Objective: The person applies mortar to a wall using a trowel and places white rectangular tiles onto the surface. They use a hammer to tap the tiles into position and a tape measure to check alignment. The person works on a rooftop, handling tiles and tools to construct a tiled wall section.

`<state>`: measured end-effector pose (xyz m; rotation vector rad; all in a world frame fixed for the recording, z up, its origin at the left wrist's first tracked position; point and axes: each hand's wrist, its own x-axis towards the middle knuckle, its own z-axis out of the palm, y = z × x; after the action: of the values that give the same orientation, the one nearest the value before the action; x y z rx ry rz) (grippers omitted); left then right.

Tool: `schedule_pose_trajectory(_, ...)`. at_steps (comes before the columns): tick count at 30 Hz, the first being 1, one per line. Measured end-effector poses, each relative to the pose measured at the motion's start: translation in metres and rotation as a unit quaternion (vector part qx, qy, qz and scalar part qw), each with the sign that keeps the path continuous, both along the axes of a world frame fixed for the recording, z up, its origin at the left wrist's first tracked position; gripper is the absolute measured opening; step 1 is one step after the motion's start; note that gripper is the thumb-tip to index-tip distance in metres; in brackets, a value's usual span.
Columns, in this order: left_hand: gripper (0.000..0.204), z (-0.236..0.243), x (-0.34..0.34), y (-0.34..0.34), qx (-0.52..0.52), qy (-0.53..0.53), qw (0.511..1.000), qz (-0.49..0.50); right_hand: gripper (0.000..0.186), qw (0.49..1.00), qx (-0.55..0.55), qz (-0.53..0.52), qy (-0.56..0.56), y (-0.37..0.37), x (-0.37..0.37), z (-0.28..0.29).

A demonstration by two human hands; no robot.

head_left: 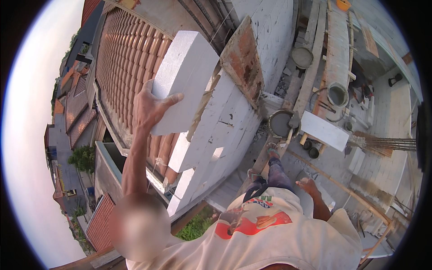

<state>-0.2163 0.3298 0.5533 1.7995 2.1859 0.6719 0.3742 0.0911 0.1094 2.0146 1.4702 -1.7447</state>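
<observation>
In the head view, I see the person's left hand (155,105) clamped on a white block (184,76), thumb pressed along the near face, fingers wrapped behind the edge. The block stands tilted in that grip, beside the wall (238,114); whether they touch, I cannot tell. Beyond the grip spreads a tiled roof (128,63). Well to the grip's right sits a bucket (281,123) of grey mix. Below the bucket, the right hand (308,185) has its fingers curled; I cannot tell if it holds anything.

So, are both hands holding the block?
No, only the left hand grips the white block; the right hand is away from it.
</observation>
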Motion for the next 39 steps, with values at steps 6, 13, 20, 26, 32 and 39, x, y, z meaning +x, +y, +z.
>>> schedule_pose_trajectory(6, 0.088, 0.009, 0.007, 0.027, -0.004, -0.024, 0.999, 0.032, 0.06, 0.986, 0.141, 0.093, -0.001, 0.004, -0.004, -0.02)
schedule_pose_trajectory(13, 0.087, -0.01, 0.013, 0.055, -0.041, -0.009, 0.999, 0.009, 0.059, 0.991, 0.134, 0.0, 0.016, 0.017, -0.028, 0.007)
schedule_pose_trajectory(20, 0.094, -0.045, -0.011, 0.072, -0.062, -0.018, 0.998, -0.009, 0.047, 1.0, 0.018, 0.022, 0.012, -0.002, -0.01, 0.001)
schedule_pose_trajectory(26, 0.092, -0.07, -0.025, 0.076, -0.06, 0.017, 0.998, -0.015, 0.056, 0.999, 0.031, -0.032, 0.008, -0.02, 0.002, -0.012)
schedule_pose_trajectory(32, 0.095, -0.07, -0.021, 0.069, -0.06, 0.01, 0.998, -0.014, 0.065, 0.999, 0.035, -0.027, 0.02, 0.006, -0.005, -0.005)
schedule_pose_trajectory(39, 0.098, -0.089, -0.031, 0.075, 0.003, 0.019, 0.998, -0.055, 0.069, 0.999, 0.043, -0.002, -0.003, 0.037, -0.025, 0.017)
